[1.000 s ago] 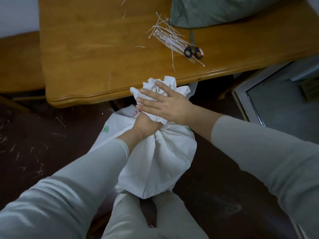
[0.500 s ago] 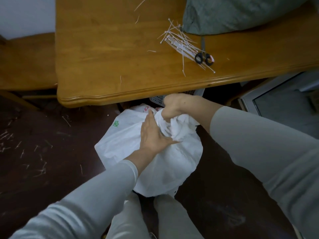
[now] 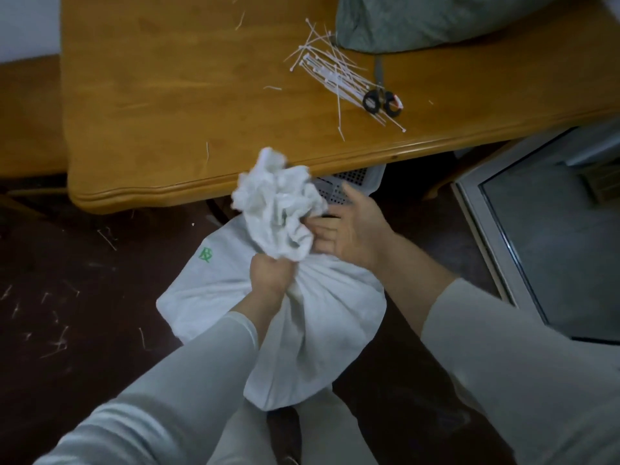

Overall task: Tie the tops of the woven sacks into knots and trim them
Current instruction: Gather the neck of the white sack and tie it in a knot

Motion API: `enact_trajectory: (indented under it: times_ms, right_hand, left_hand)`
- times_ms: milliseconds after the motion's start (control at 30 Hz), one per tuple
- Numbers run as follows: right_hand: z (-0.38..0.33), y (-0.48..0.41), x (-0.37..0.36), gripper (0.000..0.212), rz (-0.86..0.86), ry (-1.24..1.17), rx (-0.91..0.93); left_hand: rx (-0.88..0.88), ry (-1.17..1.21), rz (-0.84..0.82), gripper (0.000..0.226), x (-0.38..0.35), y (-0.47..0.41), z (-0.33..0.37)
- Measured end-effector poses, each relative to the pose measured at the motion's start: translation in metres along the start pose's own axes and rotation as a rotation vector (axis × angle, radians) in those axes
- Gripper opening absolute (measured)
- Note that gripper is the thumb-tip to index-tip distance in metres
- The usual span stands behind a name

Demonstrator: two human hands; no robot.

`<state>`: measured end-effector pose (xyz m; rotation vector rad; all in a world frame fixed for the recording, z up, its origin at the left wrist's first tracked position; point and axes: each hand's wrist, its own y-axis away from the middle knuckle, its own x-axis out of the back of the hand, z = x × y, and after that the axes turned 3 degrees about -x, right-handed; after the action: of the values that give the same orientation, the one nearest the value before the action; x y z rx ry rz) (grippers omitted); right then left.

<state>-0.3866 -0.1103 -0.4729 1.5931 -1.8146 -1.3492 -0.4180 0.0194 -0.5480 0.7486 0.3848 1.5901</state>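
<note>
A white woven sack (image 3: 322, 330) with a small green mark stands on the floor between my knees. Its top is gathered into a crumpled bunch (image 3: 278, 203) that rises in front of the table edge. My left hand (image 3: 268, 276) is clenched around the sack's neck just below the bunch. My right hand (image 3: 352, 229) presses against the bunch's right side, fingers curled into the fabric. On the table lie a heap of white cable ties (image 3: 332, 75) and black-handled scissors (image 3: 382, 99).
The wooden table (image 3: 167, 95) spans the top, its front edge just beyond the sack. A grey-green sack (image 3: 419, 18) rests at its far right. A wooden bench (image 3: 27, 112) is at left, a glass-fronted frame (image 3: 536, 236) at right. Cut tie ends litter the dark floor.
My left hand went from lying flat on the sack to clenching its neck. The gathered top now stands up higher, and my right hand shifted to its right side.
</note>
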Motion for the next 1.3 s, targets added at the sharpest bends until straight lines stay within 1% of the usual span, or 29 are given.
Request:
enact_trajectory:
  times_ms: [33, 67, 100, 133, 167, 200, 233, 300, 367, 433, 500, 600, 667, 733, 767, 800, 833, 867, 933, 967, 1000, 1033, 1100, 1133, 1167, 1200, 1233, 1267, 1300]
  right_hand:
    - [0.009, -0.002, 0.005, 0.046, 0.007, -0.067, 0.055]
    - [0.019, -0.003, 0.012, 0.042, 0.096, 0.029, 0.145]
    - [0.03, -0.002, 0.018, 0.045, 0.138, 0.232, 0.204]
    - [0.043, -0.001, 0.019, 0.055, 0.127, 0.505, 0.229]
    - [0.055, 0.001, 0.019, 0.071, 0.069, 0.731, 0.232]
    - [0.066, 0.001, 0.016, 0.087, -0.013, 0.894, 0.213]
    - [0.077, 0.0, 0.013, 0.101, -0.083, 1.003, 0.209]
    - [0.082, 0.0, 0.006, 0.115, -0.109, 1.112, 0.255]
    - [0.083, -0.005, 0.007, 0.121, -0.133, 1.167, 0.288]
    - [0.085, -0.01, 0.008, 0.129, -0.13, 1.254, 0.303]
    - [0.092, -0.021, 0.006, 0.136, -0.037, 1.305, 0.339]
    - [0.104, -0.043, -0.001, 0.137, 0.146, 1.277, 0.423]
    - [0.106, -0.053, -0.007, 0.133, 0.194, 1.234, 0.461]
    - [0.103, -0.06, -0.013, 0.121, 0.2, 1.164, 0.47]
    - [0.1, -0.062, -0.016, 0.11, 0.198, 1.13, 0.466]
    - [0.099, -0.064, -0.018, 0.095, 0.209, 1.084, 0.464]
    - [0.098, -0.066, -0.019, 0.076, 0.23, 1.035, 0.477]
    - [0.097, -0.068, -0.02, 0.059, 0.263, 1.011, 0.49]
    - [0.099, -0.074, -0.018, 0.037, 0.336, 1.079, 0.523]
    - [0.101, -0.077, -0.017, 0.03, 0.354, 1.101, 0.541]
    - [0.101, -0.081, -0.017, 0.026, 0.355, 1.096, 0.54]
    - [0.102, -0.085, -0.016, 0.023, 0.35, 1.069, 0.542]
    - [0.101, -0.09, -0.016, 0.023, 0.356, 0.976, 0.521]
    - [0.1, -0.091, -0.016, 0.023, 0.364, 0.935, 0.518]
    - [0.1, -0.093, -0.016, 0.022, 0.366, 0.913, 0.532]
    - [0.1, -0.094, -0.017, 0.02, 0.368, 0.911, 0.546]
    - [0.102, -0.097, -0.018, 0.018, 0.367, 0.923, 0.563]
    - [0.103, -0.099, -0.019, 0.017, 0.364, 0.932, 0.567]
    - [0.103, -0.101, -0.02, 0.019, 0.357, 0.943, 0.573]
  left_hand:
    - [0.048, 0.063, 0.04, 0.043, 0.001, -0.001, 0.0]
    - [0.087, 0.118, 0.062, 0.041, 0.001, -0.001, 0.001]
    - [0.127, 0.139, 0.06, 0.038, 0.002, 0.002, 0.003]
    - [0.147, 0.142, 0.057, 0.034, 0.001, 0.002, 0.004]
    - [0.154, 0.15, 0.052, 0.029, -0.001, 0.002, 0.004]
    - [0.168, 0.163, 0.056, 0.022, -0.002, 0.003, 0.006]
    - [0.197, 0.183, 0.059, 0.016, -0.003, 0.007, 0.01]
    - [0.249, 0.231, 0.065, 0.017, 0.0, 0.009, 0.01]
    - [0.284, 0.245, 0.075, 0.022, 0.002, 0.013, 0.011]
    - [0.297, 0.27, 0.086, 0.02, 0.003, 0.015, 0.012]
    - [0.316, 0.306, 0.081, 0.014, 0.0, 0.017, 0.017]
    - [0.29, 0.369, 0.075, 0.018, -0.003, 0.009, 0.02]
    - [0.282, 0.355, 0.062, 0.023, -0.001, 0.001, 0.022]
    - [0.283, 0.332, 0.066, 0.028, 0.001, -0.008, 0.024]
    - [0.281, 0.322, 0.069, 0.03, 0.001, -0.013, 0.025]
    - [0.274, 0.298, 0.063, 0.035, 0.001, -0.016, 0.024]
    - [0.254, 0.265, 0.06, 0.045, 0.001, -0.021, 0.023]
    - [0.231, 0.189, 0.052, 0.063, 0.001, -0.024, 0.021]
    - [0.175, -0.12, 0.033, 0.101, 0.004, -0.029, 0.017]
    - [0.128, -0.303, 0.023, 0.108, 0.007, -0.029, 0.017]
    - [0.058, -0.467, 0.027, 0.108, 0.01, -0.029, 0.017]
    - [-0.016, -0.579, 0.022, 0.107, 0.012, -0.03, 0.018]
    - [-0.179, -0.647, -0.03, 0.113, 0.017, -0.036, 0.014]
    - [-0.246, -0.591, -0.091, 0.116, 0.019, -0.039, 0.011]
    - [-0.27, -0.465, -0.185, 0.116, 0.021, -0.04, 0.008]
    - [-0.237, -0.294, -0.271, 0.111, 0.023, -0.042, 0.004]
    - [-0.152, -0.115, -0.317, 0.104, 0.023, -0.042, -0.001]
    - [-0.045, 0.067, -0.33, 0.096, 0.021, -0.04, -0.003]
    - [0.034, 0.226, -0.302, 0.085, 0.016, -0.038, -0.003]
